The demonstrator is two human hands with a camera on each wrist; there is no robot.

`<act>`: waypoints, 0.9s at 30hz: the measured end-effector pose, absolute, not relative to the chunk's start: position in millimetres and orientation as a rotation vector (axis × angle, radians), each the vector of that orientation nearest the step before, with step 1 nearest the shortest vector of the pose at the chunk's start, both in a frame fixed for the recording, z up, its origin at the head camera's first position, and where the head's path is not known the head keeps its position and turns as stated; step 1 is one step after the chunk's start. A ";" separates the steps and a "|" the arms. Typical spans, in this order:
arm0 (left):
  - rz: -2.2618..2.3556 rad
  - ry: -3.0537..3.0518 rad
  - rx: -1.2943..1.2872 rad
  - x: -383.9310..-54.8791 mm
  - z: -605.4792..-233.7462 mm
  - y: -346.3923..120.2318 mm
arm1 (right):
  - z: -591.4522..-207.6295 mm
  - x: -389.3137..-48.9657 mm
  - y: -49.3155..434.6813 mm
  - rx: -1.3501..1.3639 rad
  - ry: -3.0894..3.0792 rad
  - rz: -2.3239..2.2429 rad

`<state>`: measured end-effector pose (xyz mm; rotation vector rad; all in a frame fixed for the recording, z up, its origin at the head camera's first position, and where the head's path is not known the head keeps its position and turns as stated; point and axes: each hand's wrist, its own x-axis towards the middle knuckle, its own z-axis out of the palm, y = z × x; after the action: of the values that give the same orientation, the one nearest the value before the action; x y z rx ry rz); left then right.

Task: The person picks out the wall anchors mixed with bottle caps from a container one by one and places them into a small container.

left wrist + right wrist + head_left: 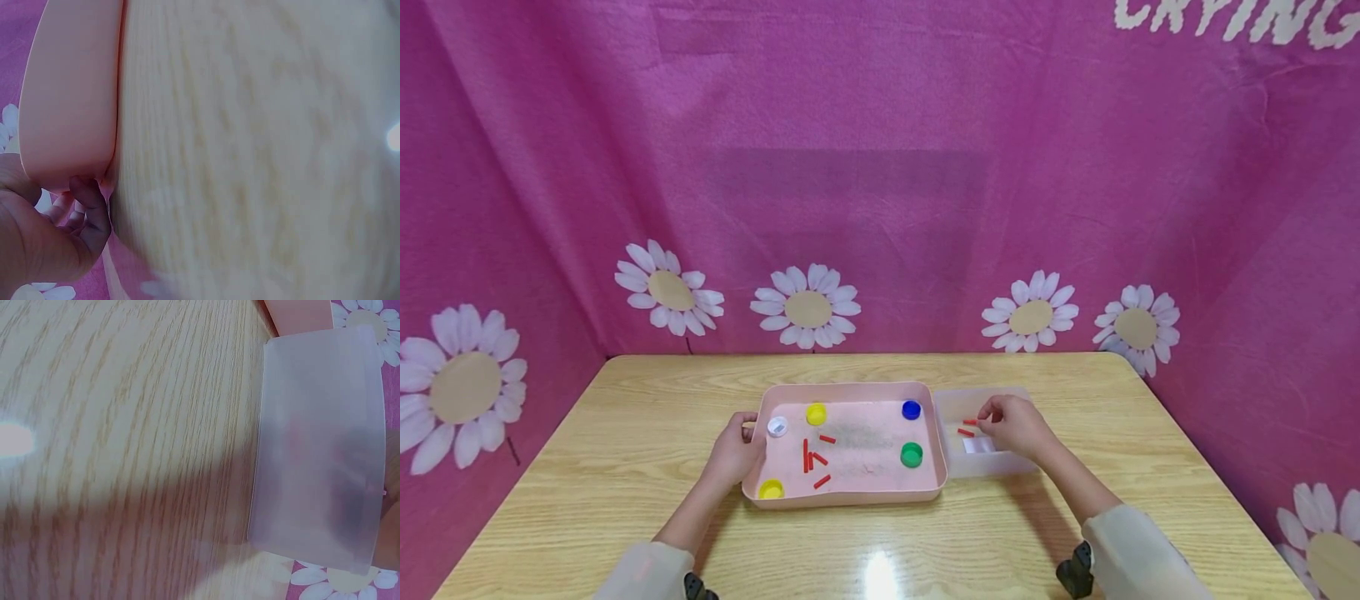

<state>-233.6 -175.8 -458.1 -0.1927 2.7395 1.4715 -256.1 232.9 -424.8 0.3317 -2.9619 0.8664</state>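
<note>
In the head view a pink tray stands on the table, with several red sticks lying loose in its left half. My left hand holds the tray's left end; the left wrist view shows its curled fingers against the outer wall. To the right, my right hand reaches into a translucent box and pinches a red stick at its fingertips. Another short red piece lies below it in the box. From the right wrist view, the box wall blurs most of that hand.
Small round caps sit around the tray: white, yellow, another yellow cap, blue and green. A white rectangle lies in the box. Behind the wooden table hangs a pink flowered curtain.
</note>
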 end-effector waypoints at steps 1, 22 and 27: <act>1.481 2.737 -0.184 -233.5 -457.8 -175.8 | -424.5 -255.9 233.1 0.332 -2.962 0.861; 1.478 2.730 -0.185 -232.8 -457.3 -175.9 | -415.1 -256.7 227.1 0.319 -2.917 0.954; 1.471 2.738 -0.187 -232.9 -457.4 -175.6 | -409.8 -254.3 220.9 0.310 -2.907 0.960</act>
<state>-232.9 -175.6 -457.4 -0.1867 2.7378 1.4711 -254.3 220.9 -409.8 0.3100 -2.9070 0.9599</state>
